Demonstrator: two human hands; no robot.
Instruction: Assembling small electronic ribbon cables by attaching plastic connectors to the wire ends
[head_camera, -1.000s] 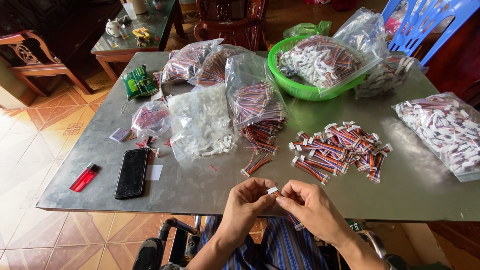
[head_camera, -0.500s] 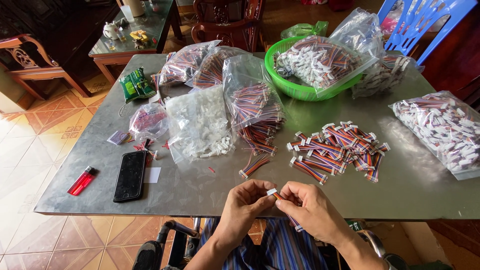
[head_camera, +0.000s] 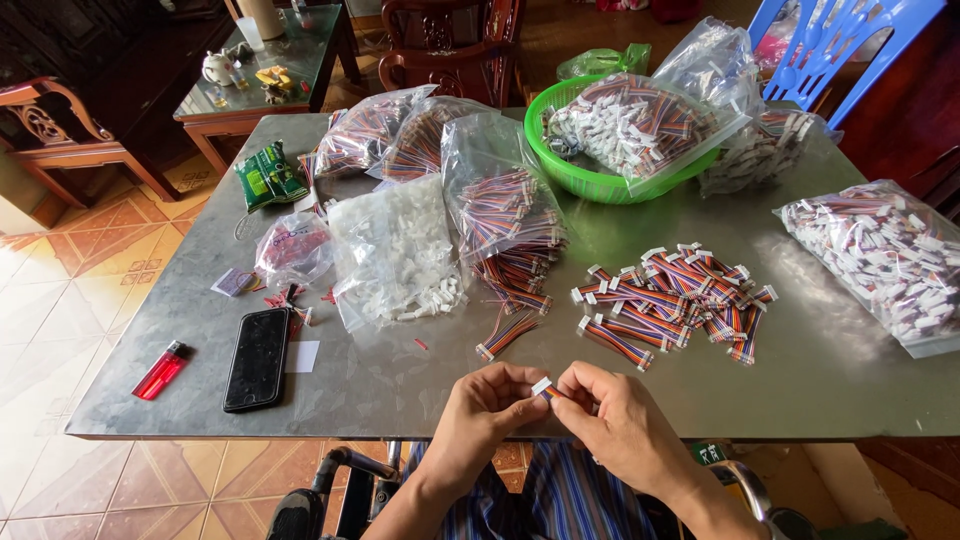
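Barely shifted since half a second back: both hands at the same near edge, same small white piece between them, only the view tipped slightly. From the head camera: left hand (head_camera: 487, 412) with thumb and forefinger pinched on a short ribbon cable (head_camera: 549, 392), right hand (head_camera: 622, 425) pinching its white connector (head_camera: 541, 385) from the other side, remaining fingers curled under (whether the plug is fully seated cannot be told). Held at six o'clock over the edge of the grey metal table (head_camera: 400, 385), so a slip of either pinch could likely send cable or connector off the rim onto the lap or the tiled floor. At one o'clock, near the hands, a loose pile of finished cables (head_camera: 672, 298); at eleven o'clock an open bag of white housings (head_camera: 395, 255) and a bag of bare ribbon cables (head_camera: 508, 225) spilling out. A careless sweep of a wrist could scatter these or mix done with undone. Uneven pressing could also bend pins or seat the plug crooked.
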